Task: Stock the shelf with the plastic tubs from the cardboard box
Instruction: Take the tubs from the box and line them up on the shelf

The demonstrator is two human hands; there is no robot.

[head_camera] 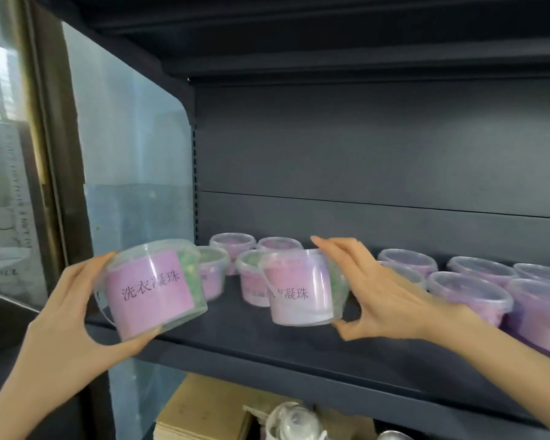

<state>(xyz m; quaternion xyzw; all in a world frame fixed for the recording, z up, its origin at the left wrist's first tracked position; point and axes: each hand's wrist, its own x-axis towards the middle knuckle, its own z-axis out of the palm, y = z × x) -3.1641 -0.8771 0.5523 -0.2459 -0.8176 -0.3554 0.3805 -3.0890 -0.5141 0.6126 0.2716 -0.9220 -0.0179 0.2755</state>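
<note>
My left hand (pixel 67 315) grips a clear plastic tub with a pink label (pixel 154 287), tilted, held in the air at the left front corner of the dark shelf (pixel 267 350). A second clear tub with a pink label (pixel 300 289) is gripped by my right hand (pixel 378 293), thumb under its base and fingers over the lid, just above the shelf board. Behind these, several similar tubs (pixel 232 249) stand at the back left, and several more (pixel 470 290) fill the right side. The cardboard box is partly visible below the shelf (pixel 210 411).
A translucent side panel (pixel 131 173) closes the shelf's left end. The dark back wall (pixel 378 154) and an upper shelf (pixel 331 58) bound the space. Pale plastic items (pixel 292 423) lie on the level below. Bare shelf board shows along the front middle.
</note>
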